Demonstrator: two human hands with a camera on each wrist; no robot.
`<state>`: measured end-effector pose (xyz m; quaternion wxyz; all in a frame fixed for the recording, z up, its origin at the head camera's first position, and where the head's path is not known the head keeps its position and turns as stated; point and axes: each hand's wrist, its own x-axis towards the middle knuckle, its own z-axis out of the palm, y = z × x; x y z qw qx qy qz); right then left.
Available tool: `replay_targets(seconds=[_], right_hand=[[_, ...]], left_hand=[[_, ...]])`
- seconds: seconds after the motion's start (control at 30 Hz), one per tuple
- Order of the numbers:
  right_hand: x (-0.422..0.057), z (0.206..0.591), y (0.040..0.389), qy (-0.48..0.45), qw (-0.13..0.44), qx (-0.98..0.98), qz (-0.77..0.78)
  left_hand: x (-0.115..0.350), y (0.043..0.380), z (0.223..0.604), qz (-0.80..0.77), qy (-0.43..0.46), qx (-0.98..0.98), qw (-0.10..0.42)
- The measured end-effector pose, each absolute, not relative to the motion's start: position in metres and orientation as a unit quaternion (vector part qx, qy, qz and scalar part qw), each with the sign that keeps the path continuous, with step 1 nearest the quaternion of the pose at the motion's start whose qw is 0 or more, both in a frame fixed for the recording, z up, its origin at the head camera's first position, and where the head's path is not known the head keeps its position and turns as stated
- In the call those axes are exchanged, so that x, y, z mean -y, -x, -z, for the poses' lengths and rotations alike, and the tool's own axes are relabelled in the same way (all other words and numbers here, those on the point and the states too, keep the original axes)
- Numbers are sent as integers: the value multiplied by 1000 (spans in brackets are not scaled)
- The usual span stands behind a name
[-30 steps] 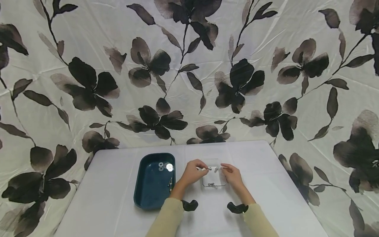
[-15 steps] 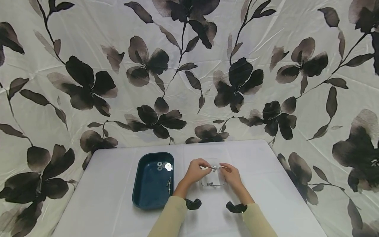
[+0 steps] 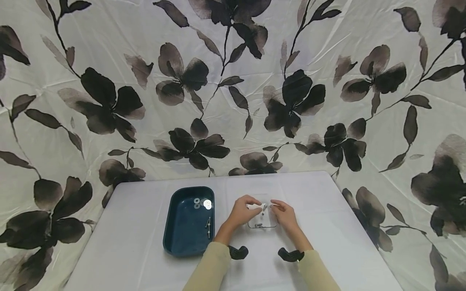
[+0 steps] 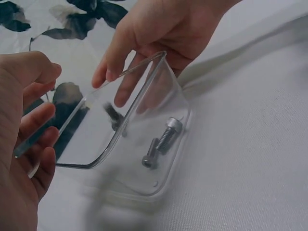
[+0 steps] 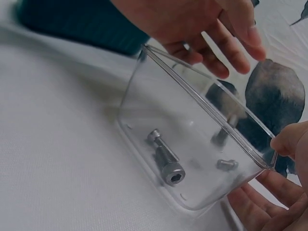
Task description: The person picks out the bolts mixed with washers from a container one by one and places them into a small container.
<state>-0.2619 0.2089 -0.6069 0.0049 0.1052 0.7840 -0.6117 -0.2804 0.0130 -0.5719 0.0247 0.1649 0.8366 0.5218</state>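
Observation:
A clear plastic box (image 3: 263,227) stands on the white table with several socket-head bolts inside. In the right wrist view, a large bolt (image 5: 170,166) and a thinner one (image 5: 155,136) lie together on its bottom. A blurred bolt (image 4: 113,115) appears inside the box in the left wrist view. My left hand (image 3: 240,211) hovers at the box's left side, thumb and fingers parted, holding nothing. My right hand (image 3: 285,214) pinches the box's right wall, its thumb at the rim and fingers outside, as the right wrist view shows.
To the left of the box stands a dark teal tray (image 3: 185,238) with several washers (image 3: 197,201) and slim metal fasteners (image 3: 208,227) in it. Behind the table hangs a floral cloth (image 3: 233,101).
My left hand carried a bolt rightward over the box, then its fingertips parted and released it. The bolt now shows below them. My right hand stays at the box.

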Motion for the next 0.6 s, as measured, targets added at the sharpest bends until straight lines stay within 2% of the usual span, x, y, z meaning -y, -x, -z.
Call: replay_targets(seconds=[0.23, 0.6], right_hand=[[-208, 607, 262, -107, 13, -779, 618], [-205, 604, 260, -111, 6, -772, 625]], left_hand=[[-5, 274, 569, -521, -176, -834, 30], [18, 267, 542, -506, -218, -833, 42]])
